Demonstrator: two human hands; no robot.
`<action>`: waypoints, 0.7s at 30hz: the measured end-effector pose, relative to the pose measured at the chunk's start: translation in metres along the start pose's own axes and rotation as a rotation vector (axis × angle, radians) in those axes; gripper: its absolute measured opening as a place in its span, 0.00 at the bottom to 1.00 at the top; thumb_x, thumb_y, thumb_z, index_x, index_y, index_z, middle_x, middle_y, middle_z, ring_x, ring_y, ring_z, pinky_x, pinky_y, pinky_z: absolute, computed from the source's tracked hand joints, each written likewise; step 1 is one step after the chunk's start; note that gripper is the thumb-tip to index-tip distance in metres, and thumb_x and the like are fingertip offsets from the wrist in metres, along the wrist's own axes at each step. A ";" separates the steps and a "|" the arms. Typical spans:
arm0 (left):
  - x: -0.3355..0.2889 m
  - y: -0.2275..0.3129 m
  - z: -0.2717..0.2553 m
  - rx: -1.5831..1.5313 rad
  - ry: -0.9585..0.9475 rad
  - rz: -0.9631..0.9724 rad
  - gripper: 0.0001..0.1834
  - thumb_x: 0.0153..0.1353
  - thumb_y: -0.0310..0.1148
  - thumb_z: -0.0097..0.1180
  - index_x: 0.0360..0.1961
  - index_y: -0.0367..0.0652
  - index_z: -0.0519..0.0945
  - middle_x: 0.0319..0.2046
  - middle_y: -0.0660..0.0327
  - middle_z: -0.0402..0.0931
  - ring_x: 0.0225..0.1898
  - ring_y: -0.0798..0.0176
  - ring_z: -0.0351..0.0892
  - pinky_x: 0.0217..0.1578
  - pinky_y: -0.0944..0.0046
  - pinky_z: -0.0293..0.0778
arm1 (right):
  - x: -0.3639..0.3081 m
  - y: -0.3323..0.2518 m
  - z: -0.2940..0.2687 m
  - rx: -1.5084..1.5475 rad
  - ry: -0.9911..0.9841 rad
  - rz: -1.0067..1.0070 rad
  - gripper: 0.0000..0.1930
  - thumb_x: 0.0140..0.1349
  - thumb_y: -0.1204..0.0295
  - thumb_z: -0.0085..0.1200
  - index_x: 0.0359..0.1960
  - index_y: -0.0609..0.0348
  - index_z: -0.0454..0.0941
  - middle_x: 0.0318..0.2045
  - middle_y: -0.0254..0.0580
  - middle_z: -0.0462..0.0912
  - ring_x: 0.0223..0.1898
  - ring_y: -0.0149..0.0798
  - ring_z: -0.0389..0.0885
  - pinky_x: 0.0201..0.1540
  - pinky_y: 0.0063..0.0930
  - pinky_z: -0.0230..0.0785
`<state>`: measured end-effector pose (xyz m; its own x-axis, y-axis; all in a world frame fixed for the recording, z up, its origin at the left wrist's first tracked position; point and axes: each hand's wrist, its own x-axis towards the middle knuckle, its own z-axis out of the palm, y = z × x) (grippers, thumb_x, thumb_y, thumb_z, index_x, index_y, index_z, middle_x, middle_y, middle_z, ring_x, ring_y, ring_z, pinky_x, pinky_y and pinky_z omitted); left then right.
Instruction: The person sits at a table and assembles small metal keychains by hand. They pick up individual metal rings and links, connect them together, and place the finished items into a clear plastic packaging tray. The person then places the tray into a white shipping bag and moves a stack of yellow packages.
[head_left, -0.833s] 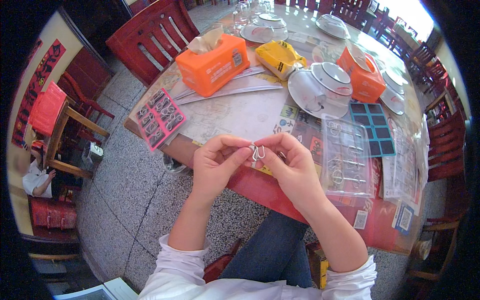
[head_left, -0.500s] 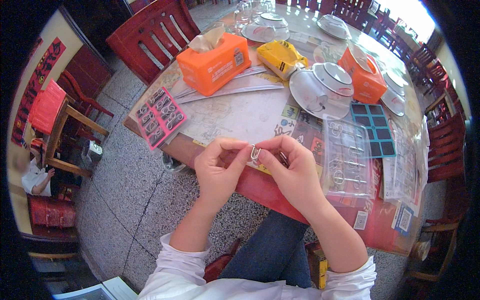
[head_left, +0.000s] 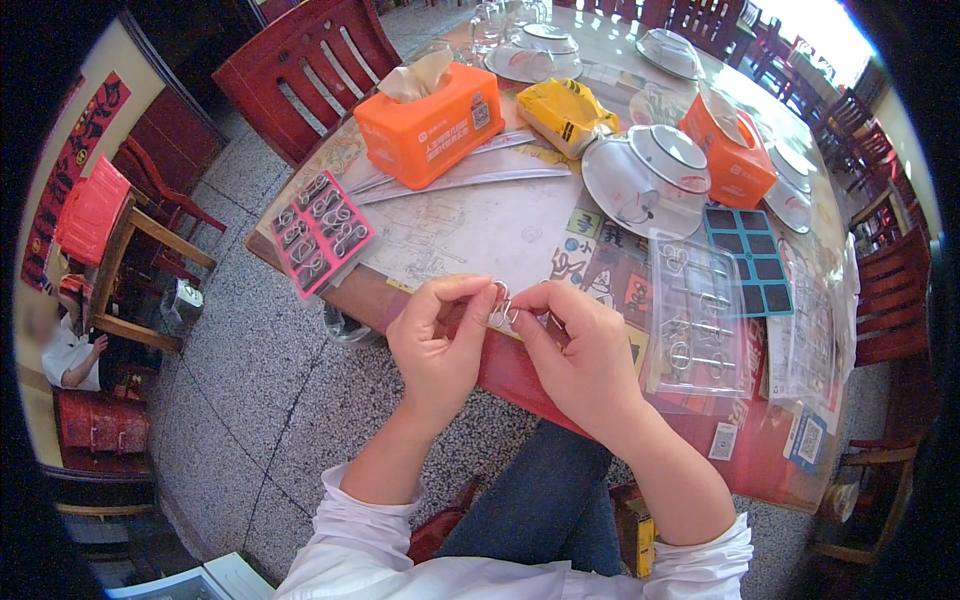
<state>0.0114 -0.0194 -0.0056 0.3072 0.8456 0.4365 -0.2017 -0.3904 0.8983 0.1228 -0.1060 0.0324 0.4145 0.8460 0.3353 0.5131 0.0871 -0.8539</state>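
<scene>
Between my two hands, just above the table's near edge, is a small silver metal wire puzzle (head_left: 503,303) of bent loops. My left hand (head_left: 437,335) pinches one side of it between thumb and forefinger. The other side is pinched by my right hand (head_left: 583,345), its remaining fingers curled in. How the loops are linked is too small to make out. To the left, a pink-framed box (head_left: 327,232) holds several similar wire puzzles in dark compartments. On the right lies a clear plastic tray (head_left: 697,318) with several metal shapes showing, beside a teal frame (head_left: 752,262) with black squares.
Two orange tissue boxes (head_left: 428,122) (head_left: 727,155), a yellow packet (head_left: 567,115) and wrapped dish sets with upturned bowls (head_left: 650,180) stand farther back. Thin paper-wrapped sticks lie behind a printed sheet (head_left: 470,220). A red chair (head_left: 310,75) stands at the far left.
The wire puzzle has turned between my fingers, and its loops look more spread out. My right hand has shifted slightly downward; both hands keep their pinch.
</scene>
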 end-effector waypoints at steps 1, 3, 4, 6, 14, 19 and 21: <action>0.000 0.000 0.000 -0.008 -0.002 -0.011 0.03 0.59 0.19 0.58 0.35 0.34 0.77 0.34 0.57 0.80 0.35 0.68 0.81 0.38 0.70 0.78 | 0.000 0.001 0.000 -0.010 -0.003 -0.033 0.04 0.57 0.76 0.56 0.34 0.62 0.77 0.29 0.49 0.81 0.31 0.46 0.81 0.32 0.35 0.72; 0.003 0.002 -0.001 -0.106 -0.006 -0.088 0.04 0.60 0.19 0.57 0.36 0.33 0.77 0.34 0.57 0.80 0.35 0.67 0.81 0.39 0.69 0.78 | 0.001 -0.002 -0.001 0.000 -0.025 -0.018 0.04 0.57 0.76 0.55 0.34 0.62 0.76 0.29 0.48 0.81 0.31 0.46 0.81 0.32 0.35 0.72; 0.004 0.002 -0.002 -0.155 -0.007 -0.127 0.05 0.60 0.19 0.56 0.37 0.33 0.76 0.34 0.57 0.80 0.35 0.67 0.81 0.40 0.69 0.78 | 0.001 -0.004 -0.002 0.005 -0.036 -0.011 0.04 0.57 0.76 0.55 0.33 0.61 0.76 0.28 0.48 0.81 0.31 0.46 0.81 0.32 0.35 0.72; 0.007 0.001 -0.005 -0.217 -0.024 -0.162 0.05 0.60 0.20 0.56 0.38 0.33 0.76 0.34 0.56 0.80 0.36 0.66 0.81 0.40 0.68 0.78 | 0.002 -0.007 -0.003 0.012 -0.048 -0.003 0.04 0.58 0.76 0.55 0.33 0.62 0.76 0.28 0.48 0.80 0.31 0.47 0.81 0.32 0.34 0.72; 0.007 -0.001 -0.007 -0.225 -0.042 -0.110 0.05 0.61 0.22 0.56 0.38 0.35 0.77 0.34 0.56 0.81 0.37 0.63 0.82 0.40 0.68 0.78 | 0.002 -0.004 -0.003 0.006 -0.051 0.057 0.04 0.59 0.74 0.54 0.33 0.62 0.75 0.27 0.49 0.79 0.30 0.48 0.81 0.32 0.35 0.71; 0.008 0.002 -0.006 -0.312 -0.029 -0.159 0.06 0.61 0.21 0.56 0.40 0.35 0.77 0.35 0.55 0.81 0.38 0.61 0.83 0.41 0.66 0.79 | 0.002 -0.003 -0.004 0.007 -0.050 0.100 0.05 0.59 0.73 0.53 0.33 0.62 0.75 0.26 0.50 0.79 0.29 0.49 0.80 0.32 0.36 0.71; 0.009 0.005 -0.006 -0.302 -0.009 -0.166 0.07 0.61 0.21 0.55 0.40 0.35 0.76 0.36 0.54 0.81 0.38 0.61 0.83 0.41 0.65 0.79 | 0.003 -0.003 -0.004 0.010 -0.059 0.118 0.06 0.59 0.72 0.53 0.32 0.62 0.75 0.26 0.51 0.79 0.29 0.49 0.80 0.31 0.37 0.70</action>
<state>0.0071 -0.0116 0.0021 0.3669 0.8847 0.2876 -0.4143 -0.1214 0.9020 0.1256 -0.1059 0.0380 0.4268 0.8801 0.2083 0.4553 -0.0101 -0.8903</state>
